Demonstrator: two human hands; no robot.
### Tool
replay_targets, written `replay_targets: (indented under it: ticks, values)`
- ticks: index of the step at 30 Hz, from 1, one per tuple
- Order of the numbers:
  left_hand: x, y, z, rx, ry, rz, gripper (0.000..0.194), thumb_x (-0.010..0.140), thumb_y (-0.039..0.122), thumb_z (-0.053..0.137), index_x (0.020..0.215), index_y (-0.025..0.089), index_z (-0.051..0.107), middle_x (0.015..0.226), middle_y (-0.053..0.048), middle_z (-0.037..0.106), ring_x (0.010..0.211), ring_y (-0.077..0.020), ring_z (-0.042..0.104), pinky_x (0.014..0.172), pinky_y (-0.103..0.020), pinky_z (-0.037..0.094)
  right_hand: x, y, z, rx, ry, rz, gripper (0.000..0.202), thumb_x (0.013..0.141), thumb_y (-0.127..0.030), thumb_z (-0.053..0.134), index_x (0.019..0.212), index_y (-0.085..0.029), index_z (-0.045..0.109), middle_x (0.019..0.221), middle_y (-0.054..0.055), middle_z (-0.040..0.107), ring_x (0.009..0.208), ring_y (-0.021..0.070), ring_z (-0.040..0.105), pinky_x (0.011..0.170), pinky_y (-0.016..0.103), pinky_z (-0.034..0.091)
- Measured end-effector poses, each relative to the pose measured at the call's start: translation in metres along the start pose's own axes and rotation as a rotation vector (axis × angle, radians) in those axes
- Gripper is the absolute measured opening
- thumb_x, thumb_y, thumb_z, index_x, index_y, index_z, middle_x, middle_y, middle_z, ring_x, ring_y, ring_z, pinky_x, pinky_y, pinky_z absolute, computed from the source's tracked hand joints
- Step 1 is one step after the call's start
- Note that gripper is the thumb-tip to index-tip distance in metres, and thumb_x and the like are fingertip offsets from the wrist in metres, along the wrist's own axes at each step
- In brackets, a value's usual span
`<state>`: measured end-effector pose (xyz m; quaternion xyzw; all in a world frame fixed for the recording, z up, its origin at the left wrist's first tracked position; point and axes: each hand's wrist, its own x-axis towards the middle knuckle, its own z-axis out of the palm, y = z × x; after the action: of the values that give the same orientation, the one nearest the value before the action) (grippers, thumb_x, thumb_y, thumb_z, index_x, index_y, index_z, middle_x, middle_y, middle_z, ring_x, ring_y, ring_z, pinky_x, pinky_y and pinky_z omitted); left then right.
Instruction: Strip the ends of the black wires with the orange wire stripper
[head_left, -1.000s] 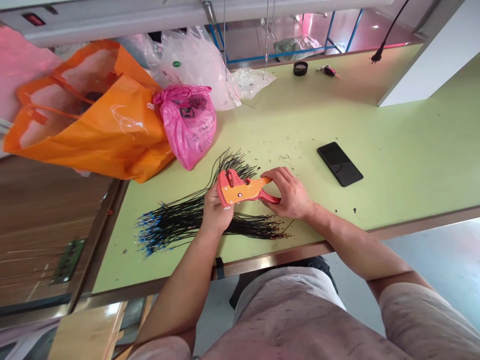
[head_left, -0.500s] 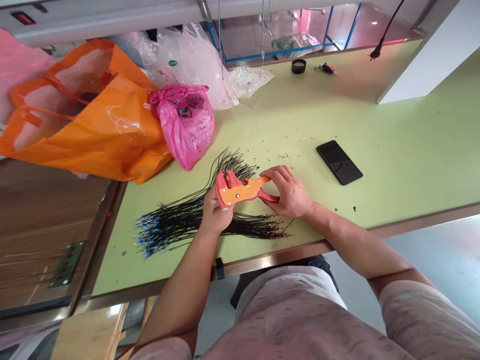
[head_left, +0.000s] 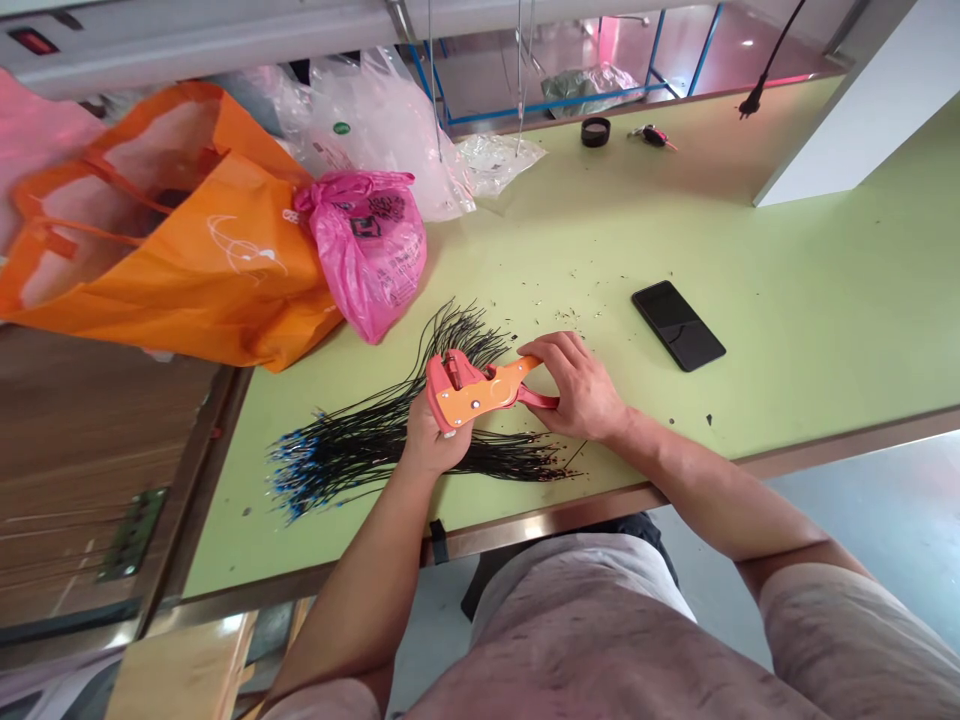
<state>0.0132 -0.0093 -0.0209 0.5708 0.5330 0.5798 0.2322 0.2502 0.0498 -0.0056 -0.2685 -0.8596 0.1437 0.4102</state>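
Note:
My right hand is closed round the handles of an orange and red wire stripper, whose jaws point left. Right at those jaws is my left hand, its fingers curled behind the tool's head and mostly hidden; what they hold does not show. Beneath and behind the left hand lies a bundle of thin black wires with blue ends at the left. One group of wires fans out above the tool, and another stretches to the right below it, with reddish-brown ends.
Tiny scraps are scattered on the green tabletop beyond the stripper. A black phone lies to the right. A pink bag, an orange bag and clear plastic bags stand at the back left. Keys and a black ring-shaped piece lie far back.
The stripper's head has tipped slightly down and left, and my left hand has shifted a little with it. My right hand keeps its grip on the handles.

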Motion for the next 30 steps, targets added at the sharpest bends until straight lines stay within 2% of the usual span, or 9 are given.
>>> replay_targets:
  ticks: [4,6,9,14,19,23,27,30]
  values:
    - [-0.002,-0.001,0.002,-0.092,0.036,-0.117,0.041,0.084,0.065,0.085,0.089,0.025,0.075,0.092,-0.013,0.081,0.088,-0.0340,0.079,0.082,-0.050,0.069,0.000,-0.001,0.000,-0.015,-0.027,0.034,0.053,0.110,-0.053,0.064,0.149,-0.019,0.057,0.126,0.018,0.071,0.114,0.0324,0.065,0.097,0.051,0.060]
    - [-0.002,0.002,0.003,-0.206,0.005,-0.230,0.046,0.088,0.071,0.075,0.085,0.026,0.075,0.087,-0.013,0.080,0.086,-0.0361,0.080,0.077,-0.052,0.070,-0.001,-0.001,-0.001,-0.025,-0.047,0.053,0.049,0.110,-0.057,0.061,0.142,-0.020,0.062,0.124,0.017,0.071,0.112,0.0321,0.064,0.095,0.051,0.060]
    - [-0.001,0.007,0.002,-0.339,-0.043,-0.352,0.054,0.083,0.079,0.074,0.082,0.025,0.078,0.080,-0.014,0.078,0.077,-0.0364,0.080,0.065,-0.053,0.069,-0.001,0.000,-0.001,-0.063,-0.049,0.046,0.047,0.111,-0.062,0.058,0.131,-0.020,0.066,0.121,0.017,0.072,0.109,0.0314,0.064,0.092,0.050,0.058]
    - [0.001,0.017,0.001,-0.387,-0.086,-0.417,0.058,0.072,0.082,0.084,0.078,0.025,0.083,0.075,-0.016,0.077,0.063,-0.0323,0.074,0.055,-0.051,0.066,-0.002,0.004,-0.001,-0.109,-0.080,0.028,0.047,0.111,-0.064,0.055,0.129,-0.022,0.066,0.120,0.016,0.071,0.109,0.0319,0.062,0.093,0.049,0.054]
    - [0.003,0.028,0.005,-0.396,-0.079,-0.404,0.063,0.067,0.088,0.086,0.070,0.025,0.081,0.075,-0.016,0.078,0.068,-0.0344,0.077,0.057,-0.052,0.068,-0.003,0.003,-0.001,-0.142,-0.098,0.025,0.046,0.113,-0.062,0.050,0.135,-0.024,0.065,0.118,0.014,0.071,0.109,0.0320,0.061,0.093,0.049,0.051]
    - [0.005,0.030,0.006,-0.442,-0.140,-0.453,0.068,0.062,0.090,0.086,0.072,0.023,0.082,0.078,-0.016,0.079,0.071,-0.0364,0.079,0.057,-0.051,0.067,-0.003,0.002,-0.001,-0.152,-0.086,-0.019,0.052,0.114,-0.061,0.049,0.147,-0.022,0.061,0.120,0.015,0.071,0.110,0.0319,0.060,0.095,0.049,0.052]
    - [0.006,0.027,0.007,-0.478,-0.190,-0.474,0.065,0.061,0.088,0.087,0.070,0.024,0.078,0.077,-0.015,0.077,0.072,-0.0348,0.078,0.062,-0.052,0.067,-0.003,0.004,0.000,-0.156,-0.106,0.009,0.053,0.112,-0.068,0.048,0.134,-0.024,0.068,0.116,0.014,0.071,0.108,0.0320,0.060,0.094,0.049,0.051]
    - [0.005,0.027,0.007,-0.473,-0.225,-0.502,0.058,0.067,0.082,0.086,0.069,0.025,0.074,0.077,-0.014,0.073,0.072,-0.0336,0.075,0.063,-0.052,0.067,-0.003,0.005,0.001,-0.167,-0.107,0.014,0.057,0.111,-0.073,0.045,0.125,-0.024,0.070,0.112,0.013,0.072,0.103,0.0303,0.060,0.090,0.046,0.049]
